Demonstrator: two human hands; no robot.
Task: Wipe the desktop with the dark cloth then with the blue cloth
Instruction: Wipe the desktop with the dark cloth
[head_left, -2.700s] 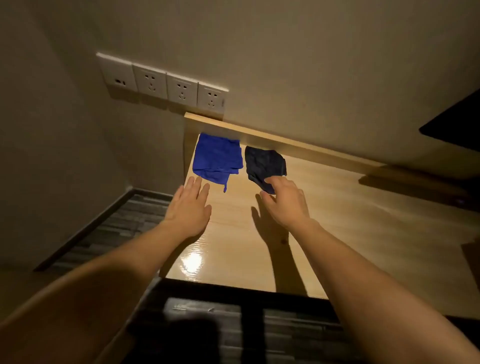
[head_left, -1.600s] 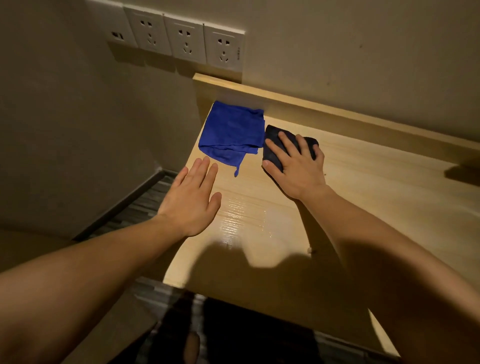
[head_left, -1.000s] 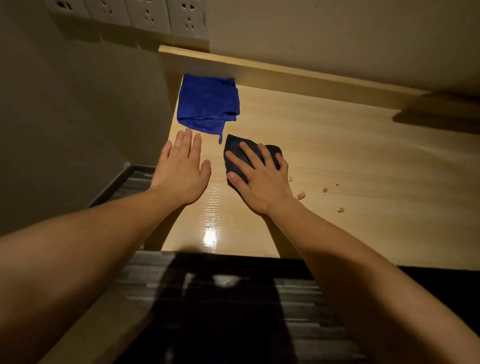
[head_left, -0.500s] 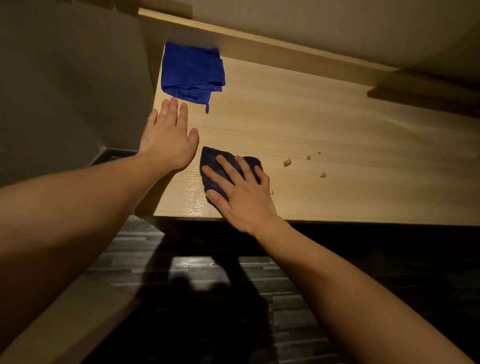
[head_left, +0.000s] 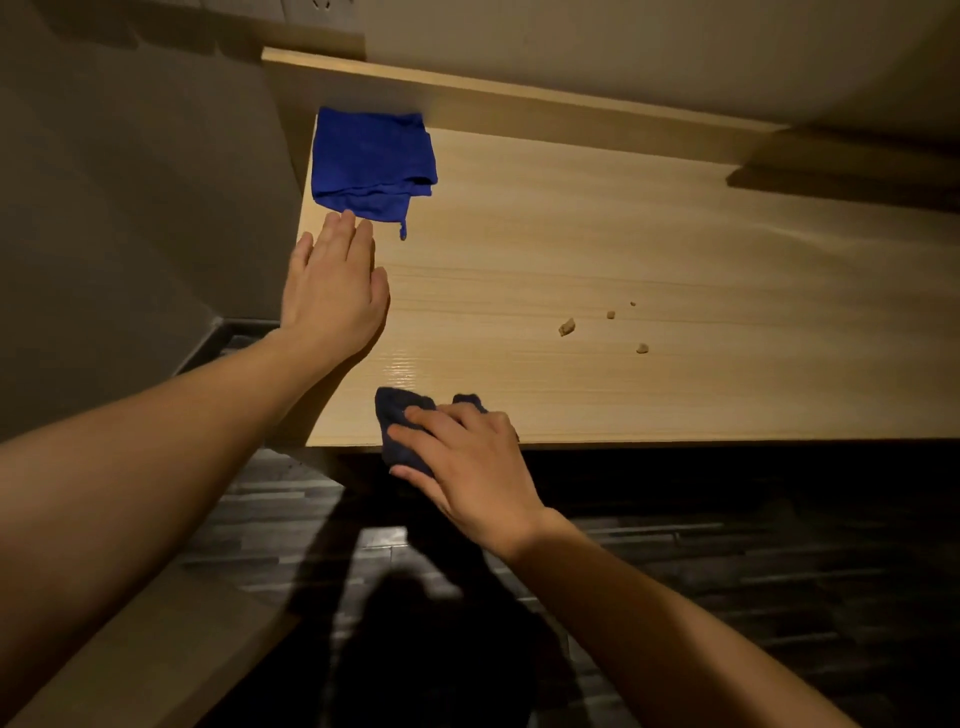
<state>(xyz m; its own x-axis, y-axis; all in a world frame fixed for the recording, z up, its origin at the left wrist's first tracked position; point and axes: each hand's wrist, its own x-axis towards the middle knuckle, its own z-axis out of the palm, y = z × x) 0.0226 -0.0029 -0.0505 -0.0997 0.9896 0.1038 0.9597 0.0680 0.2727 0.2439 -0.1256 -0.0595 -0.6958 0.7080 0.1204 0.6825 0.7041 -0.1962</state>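
The dark cloth (head_left: 397, 423) lies at the front edge of the light wooden desktop (head_left: 649, 249), partly hanging over it. My right hand (head_left: 467, 462) presses flat on the cloth, fingers spread across it. The blue cloth (head_left: 371, 161) lies folded in the far left corner of the desk. My left hand (head_left: 335, 288) rests palm down on the desk's left edge, fingers straight, their tips just short of the blue cloth. It holds nothing.
Several small crumbs (head_left: 567, 327) lie on the desk to the right of centre. A raised wooden back ledge (head_left: 519, 98) runs along the wall. A dark striped floor (head_left: 727, 545) lies below the front edge. A wall stands close on the left.
My right hand has dragged the dark cloth from the back of the desk, beside the blue cloth, to the front edge. The left hand stayed flat near the blue cloth.
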